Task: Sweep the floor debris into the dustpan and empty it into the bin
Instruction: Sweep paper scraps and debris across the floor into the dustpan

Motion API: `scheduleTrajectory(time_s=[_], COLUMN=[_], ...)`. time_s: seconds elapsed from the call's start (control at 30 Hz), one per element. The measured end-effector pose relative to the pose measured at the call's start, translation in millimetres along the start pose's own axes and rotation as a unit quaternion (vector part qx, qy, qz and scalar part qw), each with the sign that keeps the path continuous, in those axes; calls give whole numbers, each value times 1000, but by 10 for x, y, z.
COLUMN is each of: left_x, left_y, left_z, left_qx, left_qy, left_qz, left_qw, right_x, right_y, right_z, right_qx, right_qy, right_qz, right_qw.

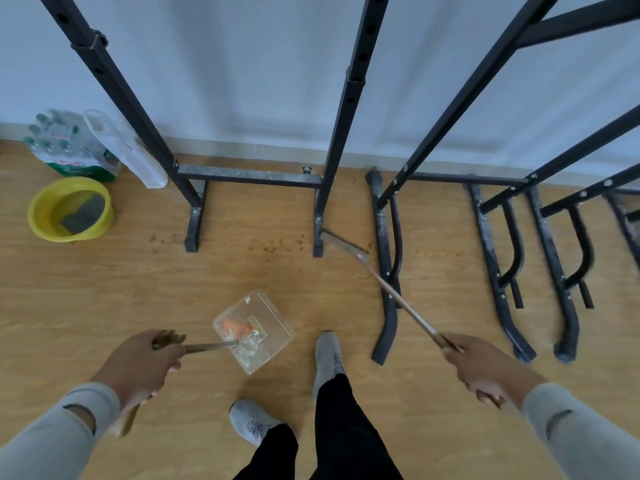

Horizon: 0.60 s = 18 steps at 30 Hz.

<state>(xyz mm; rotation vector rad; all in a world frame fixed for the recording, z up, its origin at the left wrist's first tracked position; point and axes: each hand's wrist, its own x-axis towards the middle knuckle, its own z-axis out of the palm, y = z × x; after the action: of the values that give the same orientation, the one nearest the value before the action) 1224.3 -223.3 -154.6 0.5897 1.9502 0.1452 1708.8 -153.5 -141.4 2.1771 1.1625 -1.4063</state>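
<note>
Debris (pixel 277 244) beside the rack foot (pixel 318 237): my right hand (pixel 479 367) grips the broom (pixel 346 247), my left hand (pixel 142 367) grips the dustpan (pixel 254 330); next, sweep it panward

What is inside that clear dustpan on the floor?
The dustpan holds orange scraps and whitish bits; the handle covers a little.
</note>
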Motion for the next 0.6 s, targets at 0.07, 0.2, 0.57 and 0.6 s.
scheduleTrajectory(time_s=[0.07, 0.2, 0.57, 0.6], left_x=[30, 140, 255, 230], left_y=[63, 133, 238, 262], left_z=[69, 189, 370, 368], left_qx=[2, 1, 7, 13], left_qy=[-2, 8, 16, 14], left_qz=[-1, -8, -3, 3], left_qw=[1000, 1000, 1000, 1000], right_x=[374, 1242, 1093, 947], right_y=[-287, -963, -449, -333], right_z=[-76, -193, 249, 252], right_qx=[5, -14, -270, -281], right_qy=[33, 38, -31, -51], right_qz=[-10, -32, 0, 3], right_qw=[999, 999, 962, 958])
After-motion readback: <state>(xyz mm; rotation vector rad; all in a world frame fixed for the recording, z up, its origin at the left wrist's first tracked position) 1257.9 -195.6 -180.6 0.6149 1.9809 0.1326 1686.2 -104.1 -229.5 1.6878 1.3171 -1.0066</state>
